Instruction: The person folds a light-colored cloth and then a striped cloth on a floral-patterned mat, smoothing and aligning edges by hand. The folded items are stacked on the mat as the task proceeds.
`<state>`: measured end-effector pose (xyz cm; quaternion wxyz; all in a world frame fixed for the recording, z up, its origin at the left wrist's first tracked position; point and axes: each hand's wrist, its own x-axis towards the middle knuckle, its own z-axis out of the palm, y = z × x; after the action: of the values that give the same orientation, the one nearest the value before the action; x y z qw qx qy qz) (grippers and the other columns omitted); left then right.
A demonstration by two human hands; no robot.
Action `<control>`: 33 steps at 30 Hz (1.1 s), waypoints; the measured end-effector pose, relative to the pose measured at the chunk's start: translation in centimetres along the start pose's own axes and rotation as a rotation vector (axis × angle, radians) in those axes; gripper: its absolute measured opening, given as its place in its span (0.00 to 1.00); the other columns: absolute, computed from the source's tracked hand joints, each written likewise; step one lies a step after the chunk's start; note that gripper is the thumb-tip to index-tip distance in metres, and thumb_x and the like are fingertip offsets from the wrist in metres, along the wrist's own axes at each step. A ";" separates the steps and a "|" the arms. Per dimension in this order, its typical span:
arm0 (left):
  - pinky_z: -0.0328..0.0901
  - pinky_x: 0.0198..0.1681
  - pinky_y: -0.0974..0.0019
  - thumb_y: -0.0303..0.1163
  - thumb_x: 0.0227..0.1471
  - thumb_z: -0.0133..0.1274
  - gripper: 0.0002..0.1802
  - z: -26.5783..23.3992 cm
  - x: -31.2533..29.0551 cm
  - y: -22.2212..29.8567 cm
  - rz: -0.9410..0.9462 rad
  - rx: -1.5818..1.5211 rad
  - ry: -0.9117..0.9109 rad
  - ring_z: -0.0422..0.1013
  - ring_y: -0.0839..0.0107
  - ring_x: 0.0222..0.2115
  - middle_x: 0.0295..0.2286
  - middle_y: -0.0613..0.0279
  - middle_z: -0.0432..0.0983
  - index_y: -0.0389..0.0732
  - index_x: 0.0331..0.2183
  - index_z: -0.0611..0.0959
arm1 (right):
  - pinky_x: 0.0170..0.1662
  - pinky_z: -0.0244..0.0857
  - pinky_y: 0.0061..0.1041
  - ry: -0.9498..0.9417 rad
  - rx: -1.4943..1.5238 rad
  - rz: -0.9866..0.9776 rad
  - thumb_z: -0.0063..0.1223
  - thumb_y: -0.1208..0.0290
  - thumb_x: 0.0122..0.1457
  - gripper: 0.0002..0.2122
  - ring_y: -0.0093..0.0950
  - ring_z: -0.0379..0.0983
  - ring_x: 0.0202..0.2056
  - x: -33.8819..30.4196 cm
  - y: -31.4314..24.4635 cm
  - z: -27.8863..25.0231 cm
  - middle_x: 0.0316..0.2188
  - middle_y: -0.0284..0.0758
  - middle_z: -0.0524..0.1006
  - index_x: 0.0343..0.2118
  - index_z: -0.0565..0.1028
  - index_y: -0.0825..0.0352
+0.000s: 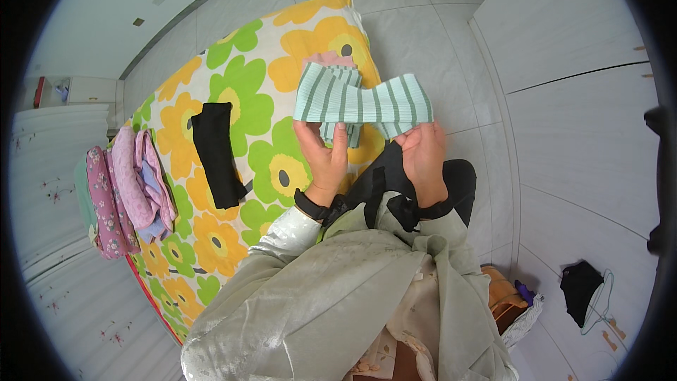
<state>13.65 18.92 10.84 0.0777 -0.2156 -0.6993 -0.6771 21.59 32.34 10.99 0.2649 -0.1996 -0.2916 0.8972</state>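
Observation:
A mint-green ribbed knit garment (363, 102) with darker green stripes is stretched sideways between my two hands, folded into a band. My left hand (324, 159) grips its lower left edge, thumb on the near face. At the lower right corner, my right hand (423, 159) pinches the fabric, its fingers partly hidden. Behind the band, more striped fabric (345, 137) hangs or lies lower down; whether it belongs to the same piece I cannot tell. Some pink fabric (330, 58) shows just beyond it on the bed. A folded black garment (217, 155) lies to the left.
The bed (190, 190) has a cover with large yellow and green flowers. Folded pink bedding (135, 183) and a flowered maroon roll (109, 201) sit at its left edge. White cabinets (578, 127) stand on the right, with a black garment (582, 288) on a hanger.

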 end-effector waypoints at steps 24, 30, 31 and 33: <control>0.57 0.55 0.65 0.54 0.60 0.34 0.33 -1.1 0.1 -1.8 -0.975 -0.592 -0.336 0.64 0.63 0.51 0.47 0.53 0.69 0.32 0.51 0.69 | 0.58 0.51 0.54 -0.441 0.457 0.445 0.32 0.64 0.64 0.22 0.41 0.55 0.59 -1.2 -1.9 1.5 0.59 0.43 0.58 0.58 0.56 0.71; 0.58 0.55 0.63 0.44 0.58 0.47 0.31 -1.4 1.1 -1.4 -0.910 -1.155 -0.348 0.60 0.67 0.51 0.54 0.58 0.56 0.33 0.54 0.64 | 0.57 0.56 0.46 -0.309 0.096 0.084 0.39 0.76 0.59 0.16 0.37 0.66 0.53 -0.3 -1.7 -0.9 0.50 0.42 0.70 0.50 0.68 0.75; 0.58 0.54 0.64 0.41 0.57 0.48 0.30 -1.5 1.1 -1.5 -0.844 -1.087 -0.335 0.61 0.68 0.50 0.54 0.58 0.57 0.33 0.55 0.64 | 0.57 0.57 0.44 -0.291 0.060 0.062 0.40 0.77 0.59 0.15 0.36 0.67 0.51 -0.2 -1.7 -1.3 0.49 0.41 0.71 0.48 0.69 0.75; 0.59 0.53 0.66 0.35 0.55 0.52 0.30 -1.4 1.0 -1.5 -0.716 -0.938 -0.320 0.61 0.70 0.49 0.54 0.59 0.57 0.34 0.56 0.62 | 0.55 0.60 0.42 -0.261 -0.015 0.014 0.41 0.78 0.57 0.14 0.34 0.70 0.49 -0.2 -1.6 -1.9 0.45 0.40 0.74 0.45 0.72 0.75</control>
<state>11.92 17.77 9.91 -0.3641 -0.0774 -0.3587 -0.8560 23.27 34.13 10.58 0.2172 -0.0852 -0.3288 0.9151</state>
